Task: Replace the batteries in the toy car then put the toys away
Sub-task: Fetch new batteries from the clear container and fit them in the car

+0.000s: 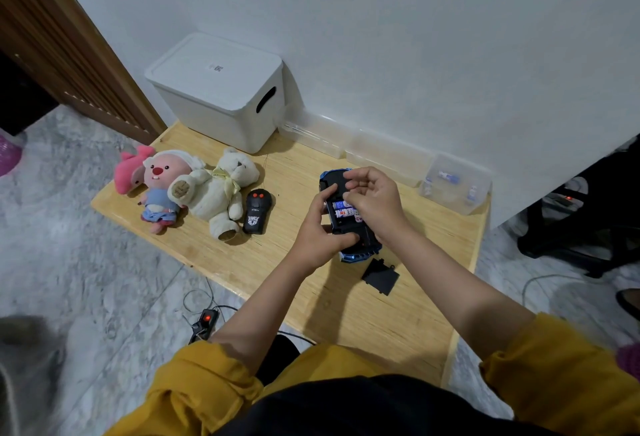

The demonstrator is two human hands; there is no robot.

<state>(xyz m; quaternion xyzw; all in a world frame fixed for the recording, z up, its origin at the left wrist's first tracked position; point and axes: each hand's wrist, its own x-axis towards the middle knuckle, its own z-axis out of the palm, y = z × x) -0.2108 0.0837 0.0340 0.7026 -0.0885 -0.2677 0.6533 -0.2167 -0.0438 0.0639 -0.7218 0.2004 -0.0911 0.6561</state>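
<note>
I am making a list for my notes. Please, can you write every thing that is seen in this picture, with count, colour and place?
toy car: 1, blue and black, upside down at table centre-right, battery bay open
batteries: at least 2 visible, white with red and blue print, in the bay
battery cover: 1, black, on table near the car
remote control: 1, black, left of car
plush toys: 3, pink, pink-blue, cream, table left
storage box: 1, white, lidded, by wall
clear container: 1, transparent, table right, small items inside
table: 1, light wood
left hand: holds car
right hand: fingers at the bay
</note>
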